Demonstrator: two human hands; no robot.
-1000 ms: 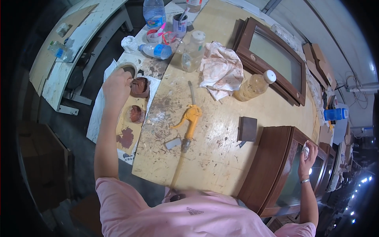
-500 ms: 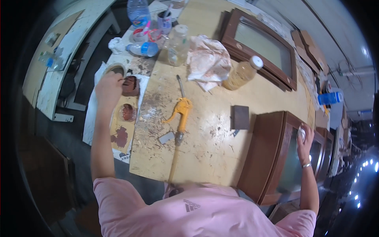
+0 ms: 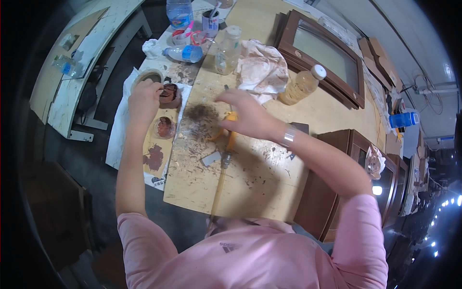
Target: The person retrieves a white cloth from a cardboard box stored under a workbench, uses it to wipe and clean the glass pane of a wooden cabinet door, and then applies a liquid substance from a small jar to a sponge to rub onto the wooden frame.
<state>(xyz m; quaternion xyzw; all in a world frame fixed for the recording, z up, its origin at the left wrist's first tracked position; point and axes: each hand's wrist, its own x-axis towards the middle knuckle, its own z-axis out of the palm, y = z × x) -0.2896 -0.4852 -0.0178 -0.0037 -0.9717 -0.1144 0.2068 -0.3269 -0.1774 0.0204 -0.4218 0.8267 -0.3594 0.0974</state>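
Note:
My left hand (image 3: 143,102) is closed at the fingertips between a round tub (image 3: 153,73) and a cup of dark brown paint (image 3: 172,100); what it pinches, if anything, is hidden. A shallow clear cup with reddish-brown paint (image 3: 165,127) sits just nearer me. My right hand (image 3: 252,118) hovers over the yellow air blow gun (image 3: 232,140) with fingers apart and nothing in them. It hides part of the gun's body. On the dark brown wooden cabinet (image 3: 320,156) at the right lies a stained white cloth (image 3: 374,163).
Wood shavings and a small grey block (image 3: 211,158) lie around the gun's hose (image 3: 219,190). Behind are a crumpled stained cloth (image 3: 262,70), a bottle of yellowish liquid (image 3: 302,85), a blue-labelled water bottle (image 3: 185,54) and stacked glazed frames (image 3: 327,53).
My right hand has let go of the white cloth on the cabinet and swung left over the blow gun. My left hand remains at the paint containers, its fingers nearer the brown cup.

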